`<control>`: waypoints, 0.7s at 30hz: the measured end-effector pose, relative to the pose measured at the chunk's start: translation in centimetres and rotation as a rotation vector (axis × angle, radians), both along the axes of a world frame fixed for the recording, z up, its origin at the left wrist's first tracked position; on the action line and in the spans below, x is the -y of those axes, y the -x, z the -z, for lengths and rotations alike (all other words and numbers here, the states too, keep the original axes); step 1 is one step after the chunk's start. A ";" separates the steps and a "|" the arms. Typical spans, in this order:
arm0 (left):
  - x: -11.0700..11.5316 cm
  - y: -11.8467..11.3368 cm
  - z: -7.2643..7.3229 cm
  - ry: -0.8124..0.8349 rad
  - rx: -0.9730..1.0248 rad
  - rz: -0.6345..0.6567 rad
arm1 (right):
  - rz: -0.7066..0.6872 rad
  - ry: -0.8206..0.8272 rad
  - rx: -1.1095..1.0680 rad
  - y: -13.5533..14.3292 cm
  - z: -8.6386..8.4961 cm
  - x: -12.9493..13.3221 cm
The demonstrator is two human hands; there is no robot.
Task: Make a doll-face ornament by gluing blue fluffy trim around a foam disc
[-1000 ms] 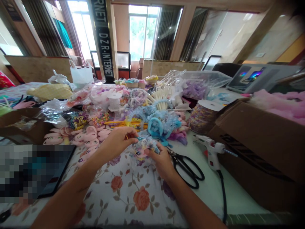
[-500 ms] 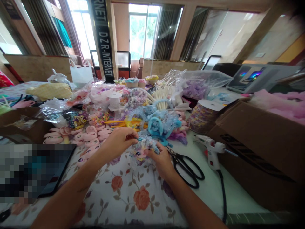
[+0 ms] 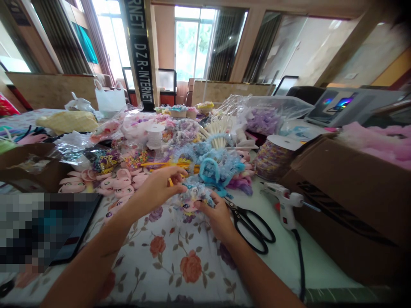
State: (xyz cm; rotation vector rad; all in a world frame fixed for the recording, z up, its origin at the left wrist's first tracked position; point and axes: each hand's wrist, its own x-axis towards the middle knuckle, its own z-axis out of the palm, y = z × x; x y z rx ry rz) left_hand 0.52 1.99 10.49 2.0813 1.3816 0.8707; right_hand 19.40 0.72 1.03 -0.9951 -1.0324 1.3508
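A small doll head [image 3: 189, 206] with painted eyes and pale blue fluffy trim is held upright just above the flowered cloth. My right hand [image 3: 220, 212] grips its right side, thumb in front. At the upper left of the trim is my left hand [image 3: 168, 183], its thumb and fingers apart. Yellow shows through the gap between them, and I see nothing held there. Whether the thumb tip touches the trim, I cannot tell. Behind the hands lie blue fluffy yarn [image 3: 215, 164] and yellow sticks [image 3: 160, 164]. Black-handled scissors [image 3: 252, 226] rest beside my right hand.
A white glue gun [image 3: 284, 203] with its cord stands against a cardboard box [image 3: 346, 205] on the right. Several pink doll heads [image 3: 120, 184] lie at left, near a dark-edged tablet [image 3: 80, 226]. A ribbon spool [image 3: 274, 158] stands behind the glue gun.
My left hand's fingers have lifted and spread away from the thumb, where they were pinched at the trim. My right hand and the doll head stay in place.
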 end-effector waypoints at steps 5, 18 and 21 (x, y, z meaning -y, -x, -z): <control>0.1 1.1 -0.7 -0.065 0.090 -0.156 | 0.011 0.004 -0.029 0.0 0.0 0.0; 0.0 -0.8 0.4 0.023 -0.069 0.055 | 0.011 -0.034 0.009 0.0 0.1 -0.2; -0.1 -0.8 0.6 0.030 -0.058 0.038 | 0.002 -0.038 0.005 0.0 0.2 -0.2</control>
